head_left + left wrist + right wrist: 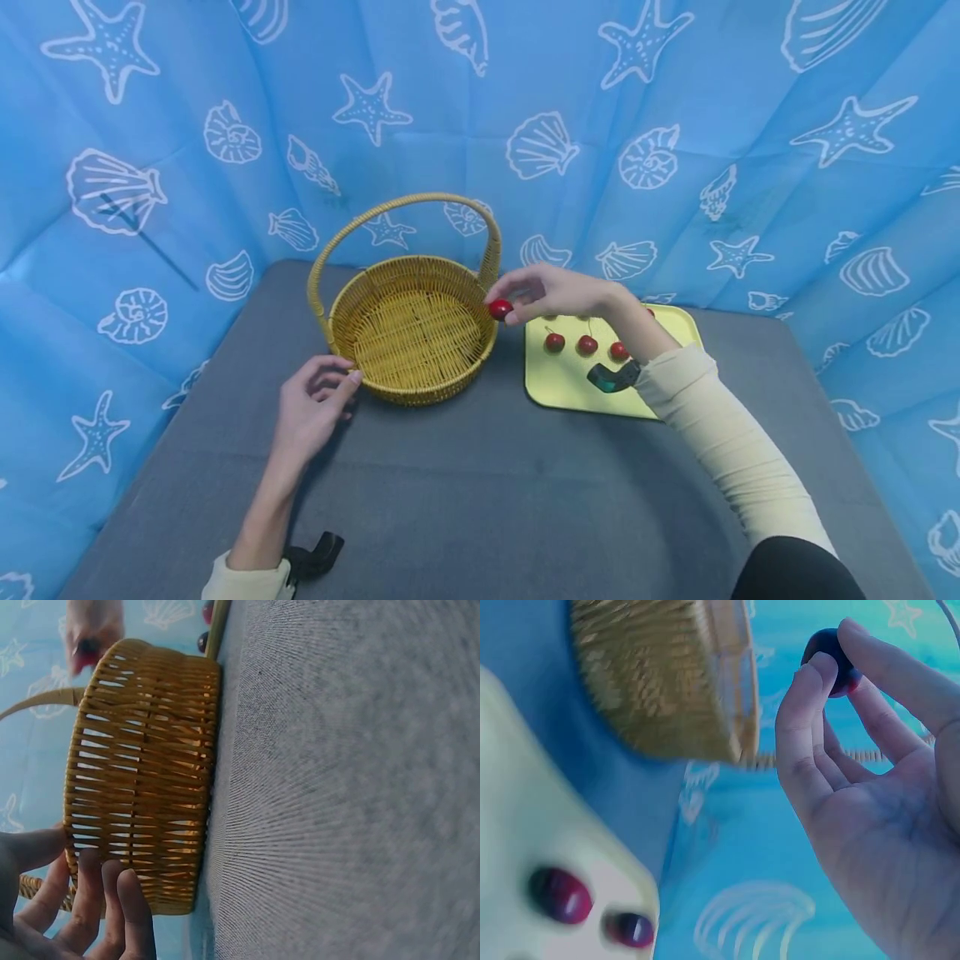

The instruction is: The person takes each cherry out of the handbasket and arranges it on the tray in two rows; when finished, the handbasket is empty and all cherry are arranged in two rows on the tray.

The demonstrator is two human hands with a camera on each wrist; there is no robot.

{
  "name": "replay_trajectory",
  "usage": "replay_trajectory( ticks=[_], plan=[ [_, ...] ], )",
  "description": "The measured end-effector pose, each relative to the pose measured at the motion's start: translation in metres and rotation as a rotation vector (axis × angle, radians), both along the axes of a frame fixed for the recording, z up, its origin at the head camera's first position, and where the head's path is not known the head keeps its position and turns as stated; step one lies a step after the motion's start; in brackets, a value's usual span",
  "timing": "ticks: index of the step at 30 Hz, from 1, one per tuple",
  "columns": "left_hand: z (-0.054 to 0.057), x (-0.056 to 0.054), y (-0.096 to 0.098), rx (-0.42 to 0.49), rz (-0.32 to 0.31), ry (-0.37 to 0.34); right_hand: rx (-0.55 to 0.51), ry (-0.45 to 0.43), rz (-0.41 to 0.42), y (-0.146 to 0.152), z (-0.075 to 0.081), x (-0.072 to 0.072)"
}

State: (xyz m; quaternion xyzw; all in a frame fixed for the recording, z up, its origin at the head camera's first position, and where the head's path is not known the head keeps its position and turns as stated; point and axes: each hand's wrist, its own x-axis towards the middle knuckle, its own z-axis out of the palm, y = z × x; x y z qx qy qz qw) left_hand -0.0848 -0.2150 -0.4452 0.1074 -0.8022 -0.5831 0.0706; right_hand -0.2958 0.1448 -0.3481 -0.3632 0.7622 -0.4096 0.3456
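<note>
A round yellow wicker basket [414,392] with a tall arched handle stands on the table. At its left rim, my left hand [315,404] pinches the edge between thumb and fingers; the left wrist view shows these fingers [88,889] against the weave. My right hand [558,292] holds a dark red cherry [500,310] by its fingertips, just off the basket's right rim. In the right wrist view the same cherry [831,660] sits between thumb and fingers. Several cherries, among them one cherry [587,345] with a stem, lie on a pale yellow tray [558,387].
The tray lies right of the basket, partly under my right forearm. Grey cloth [465,500] covers the table. A blue curtain [480,100] with white shells and starfish hangs behind and along both sides.
</note>
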Motion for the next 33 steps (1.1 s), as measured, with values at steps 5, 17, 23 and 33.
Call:
replay_trajectory(
  ticks=[5,17,23,33],
  plan=[
    [0.0,0.001,-0.002,-0.017,-0.002,-0.003,0.033,0.0,-0.082,0.045,-0.006,0.007],
    [0.003,0.004,-0.008,-0.073,-0.041,0.007,0.147,0.199,-0.276,0.142,-0.031,0.028],
    [0.004,0.007,-0.018,-0.187,-0.138,0.13,0.178,0.312,-0.366,0.174,-0.05,0.041],
    [0.026,0.005,-0.055,-0.378,-0.196,0.234,0.205,0.422,-0.454,0.197,-0.086,0.053]
  ],
)
